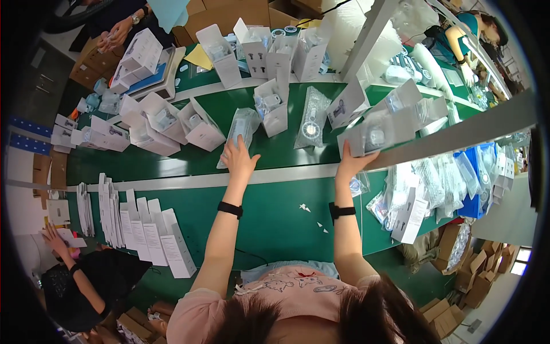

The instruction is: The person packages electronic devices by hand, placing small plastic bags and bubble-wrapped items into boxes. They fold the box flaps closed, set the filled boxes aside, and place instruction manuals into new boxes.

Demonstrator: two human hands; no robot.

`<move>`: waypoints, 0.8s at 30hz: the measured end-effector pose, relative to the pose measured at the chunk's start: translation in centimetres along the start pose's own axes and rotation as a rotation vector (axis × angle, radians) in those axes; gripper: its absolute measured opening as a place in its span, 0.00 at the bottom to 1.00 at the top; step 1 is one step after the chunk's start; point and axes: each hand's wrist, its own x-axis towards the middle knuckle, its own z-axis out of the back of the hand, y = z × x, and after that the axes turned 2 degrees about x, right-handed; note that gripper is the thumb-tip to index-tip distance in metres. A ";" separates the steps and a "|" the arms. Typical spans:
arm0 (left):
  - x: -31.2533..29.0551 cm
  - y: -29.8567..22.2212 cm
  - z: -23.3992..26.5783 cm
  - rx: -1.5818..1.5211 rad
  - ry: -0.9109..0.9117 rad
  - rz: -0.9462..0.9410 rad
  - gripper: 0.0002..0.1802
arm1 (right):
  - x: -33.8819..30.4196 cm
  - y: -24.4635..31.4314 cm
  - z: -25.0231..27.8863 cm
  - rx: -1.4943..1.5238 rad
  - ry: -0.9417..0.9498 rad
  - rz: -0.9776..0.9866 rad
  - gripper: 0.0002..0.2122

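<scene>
My left hand (239,160) rests with its fingers spread on a bubble-wrap packet (242,123) lying on the green belt. The thumb stands out to the side. With my right hand (350,165) I grip the near end of an open white box (385,133), which is tilted and has a clear-wrapped part inside. Between my hands lie another bubble-wrap packet (311,123) with a round white part showing, and an open white box (271,109) with its flap up. A printed white box (348,104) stands just beyond the box in my right hand.
A grey metal post (452,140) slants across the right side. Bubble-wrap packets (424,186) pile up beside a blue bin (471,198). Flat white cartons (150,229) stand in rows at left. Co-workers' hands (119,34) show at far left, far right and lower left.
</scene>
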 end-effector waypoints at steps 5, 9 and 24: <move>0.9 1.6 -0.7 0.278 0.053 0.051 0.39 | 1.9 -1.7 -3.5 -0.162 -0.050 0.031 0.42; -1.1 0.2 1.9 0.173 0.232 0.160 0.38 | 3.4 -3.8 -2.8 -0.341 -0.102 0.049 0.42; -14.8 -2.5 4.9 0.064 0.516 0.022 0.39 | -6.2 0.4 -12.3 -0.970 0.910 0.485 0.19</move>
